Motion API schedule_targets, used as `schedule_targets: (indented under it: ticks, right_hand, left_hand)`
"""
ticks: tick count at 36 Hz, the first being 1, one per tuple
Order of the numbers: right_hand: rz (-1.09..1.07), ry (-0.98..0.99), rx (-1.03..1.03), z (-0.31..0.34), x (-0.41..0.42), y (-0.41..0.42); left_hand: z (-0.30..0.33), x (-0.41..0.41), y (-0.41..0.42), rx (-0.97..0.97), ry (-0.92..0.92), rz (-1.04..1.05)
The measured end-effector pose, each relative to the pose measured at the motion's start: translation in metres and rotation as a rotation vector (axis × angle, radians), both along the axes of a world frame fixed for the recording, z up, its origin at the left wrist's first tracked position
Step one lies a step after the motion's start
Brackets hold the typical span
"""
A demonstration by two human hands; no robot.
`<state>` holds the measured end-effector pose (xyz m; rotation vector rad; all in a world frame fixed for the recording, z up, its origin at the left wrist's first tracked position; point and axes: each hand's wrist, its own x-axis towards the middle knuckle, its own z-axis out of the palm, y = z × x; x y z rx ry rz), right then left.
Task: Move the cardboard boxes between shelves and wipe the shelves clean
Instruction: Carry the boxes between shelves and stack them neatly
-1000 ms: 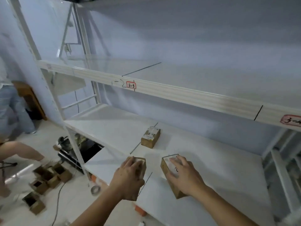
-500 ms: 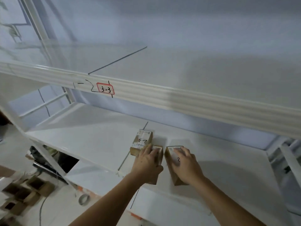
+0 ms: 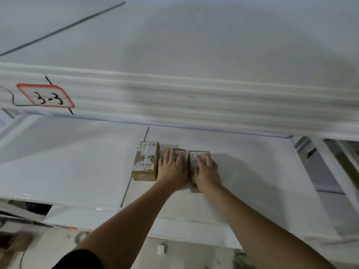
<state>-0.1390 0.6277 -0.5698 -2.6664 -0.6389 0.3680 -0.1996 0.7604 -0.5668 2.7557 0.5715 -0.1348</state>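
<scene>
Three small cardboard boxes stand in a row on the white middle shelf (image 3: 252, 171). The left box (image 3: 145, 162) is free and has "2-3" written on its label. My left hand (image 3: 172, 168) lies over the top of the middle box (image 3: 179, 152), holding it, thumb at its left side. My right hand (image 3: 206, 173) covers and holds the right box (image 3: 198, 155) the same way. Both held boxes sit on the shelf, mostly hidden under my hands.
The upper shelf's ribbed front beam (image 3: 194, 101) hangs close above, with a red-framed "3-3" tag (image 3: 45, 96). A dark line (image 3: 136, 167) divides the middle shelf. A lower shelf (image 3: 174, 224) sticks out below. White uprights (image 3: 338, 171) stand at the right.
I have carried both boxes forward from the shelf's front edge and set them down in line with the third box. The camera has moved in closer under the upper shelf.
</scene>
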Motion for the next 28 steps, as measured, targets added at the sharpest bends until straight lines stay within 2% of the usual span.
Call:
schedule_targets:
  ticks: [7, 21, 28]
  right_hand:
    - [-0.023, -0.027, 0.030, -0.010, 0.008, 0.014]
    - [-0.135, 0.065, 0.159, 0.001, -0.003, 0.060]
    - [-0.142, 0.066, 0.172, 0.020, -0.009, 0.051]
  left_hand:
    - [-0.002, 0.010, 0.017, 0.060, 0.038, -0.104]
    - [-0.005, 0.015, 0.061, 0.065, 0.007, -0.095]
    - [0.014, 0.004, 0.066, 0.053, 0.041, -0.165]
